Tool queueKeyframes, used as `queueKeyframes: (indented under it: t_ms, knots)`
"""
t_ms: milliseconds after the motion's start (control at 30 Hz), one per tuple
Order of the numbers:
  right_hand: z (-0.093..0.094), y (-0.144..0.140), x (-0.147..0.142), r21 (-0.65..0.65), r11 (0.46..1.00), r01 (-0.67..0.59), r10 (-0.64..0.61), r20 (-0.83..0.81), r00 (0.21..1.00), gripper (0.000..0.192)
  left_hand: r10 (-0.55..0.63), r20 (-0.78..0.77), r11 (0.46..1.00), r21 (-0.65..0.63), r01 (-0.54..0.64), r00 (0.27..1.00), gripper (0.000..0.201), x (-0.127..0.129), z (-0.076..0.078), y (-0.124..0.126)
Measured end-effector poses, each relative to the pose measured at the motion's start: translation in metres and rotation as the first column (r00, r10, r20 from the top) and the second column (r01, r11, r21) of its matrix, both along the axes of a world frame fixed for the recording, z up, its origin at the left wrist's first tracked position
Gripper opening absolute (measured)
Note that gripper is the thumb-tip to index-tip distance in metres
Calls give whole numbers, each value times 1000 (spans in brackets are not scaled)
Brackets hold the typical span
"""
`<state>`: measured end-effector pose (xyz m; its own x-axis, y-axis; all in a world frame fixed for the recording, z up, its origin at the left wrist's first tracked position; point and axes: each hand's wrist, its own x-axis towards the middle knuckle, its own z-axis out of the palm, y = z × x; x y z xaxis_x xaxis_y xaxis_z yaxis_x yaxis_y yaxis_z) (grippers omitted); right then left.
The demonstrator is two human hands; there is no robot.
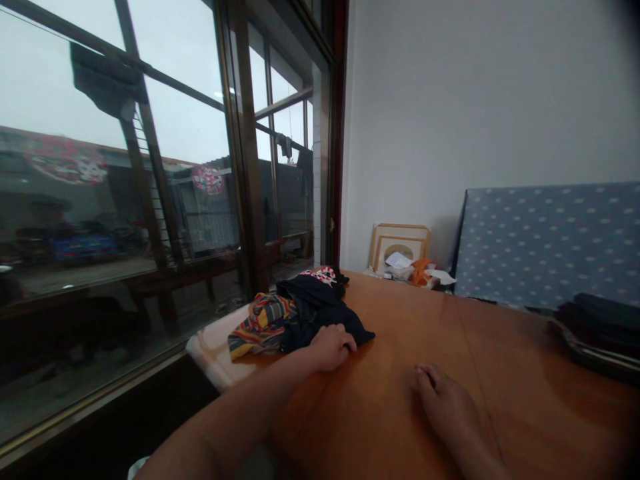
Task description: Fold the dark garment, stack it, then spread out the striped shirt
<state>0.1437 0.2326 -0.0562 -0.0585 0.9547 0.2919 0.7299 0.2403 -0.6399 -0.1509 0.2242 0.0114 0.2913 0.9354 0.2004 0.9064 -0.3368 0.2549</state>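
The left hand [333,347] is resting on the near edge of a crumpled dark navy cloth garment [315,310], fingers curled loosely, not yet gripping it. The garment is lying unfolded beside a striped multicoloured cloth [260,323] on the brown wooden table [400,413]. The right hand [443,400] is lying empty, palm down, well right of the garment. Nothing looks folded yet.

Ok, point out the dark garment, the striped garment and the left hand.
dark garment [320,308], head view, on its middle folds.
striped garment [260,323], head view, on its striped top.
left hand [333,347], head view, on the back of the hand.
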Motion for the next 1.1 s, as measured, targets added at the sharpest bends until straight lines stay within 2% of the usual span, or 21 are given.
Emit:
queueKeyframes:
  t_ms: [67,133,200,267,333,400,533,700,733,833,867,933,1000,1033,1100]
  knots:
    - [0,0,0,1,1000,14,-14,-5,1000,40,18,153,1000,8,-20,988,27,-8,5,7]
    - [1,-1,0,-6,1000,17,-17,-9,1000,40,116,269,985,95,-146,956,31,-20,13,17]
    - [2,-1,-1,-13,1000,10,-10,-18,1000,40,284,306,908,217,-357,909,37,-36,23,28]
    - [3,-1,-1,-17,1000,4,-4,-21,1000,39,484,294,792,253,-556,824,53,-54,34,38]
    - [3,0,-1,-13,1000,2,-3,-24,1000,38,627,258,711,194,-675,735,71,-71,43,45]
    - [3,0,-2,-6,1000,-2,2,-33,999,37,682,236,691,100,-715,692,73,-82,47,48]
    - [4,-2,-2,21,1000,-5,6,-51,999,37,637,237,752,17,-659,734,48,-85,46,51]
    - [4,-2,-2,2,1000,8,-8,1,1000,37,487,245,859,39,-511,838,24,-50,39,58]
    - [3,-1,-2,2,1000,11,-11,11,1000,38,437,246,886,49,-461,865,18,-39,36,58]
    - [2,1,-1,-1,1000,1,-1,26,1000,38,247,243,960,73,-272,938,24,-4,22,47]
    - [2,1,-1,-2,1000,-4,4,27,1000,38,193,239,974,73,-216,952,24,7,17,40]
    - [1,1,0,-6,1000,-10,10,22,1000,38,13,211,998,61,-26,977,22,23,11,26]
    - [2,1,0,-14,1000,-17,17,15,1000,38,-92,194,995,60,82,977,18,30,12,12]
    - [2,1,0,-17,1000,-19,19,15,1000,38,-89,187,993,88,73,978,18,30,15,6]
    - [3,1,0,-17,1000,-18,19,18,1000,37,33,172,981,183,-65,985,35,24,24,-2]
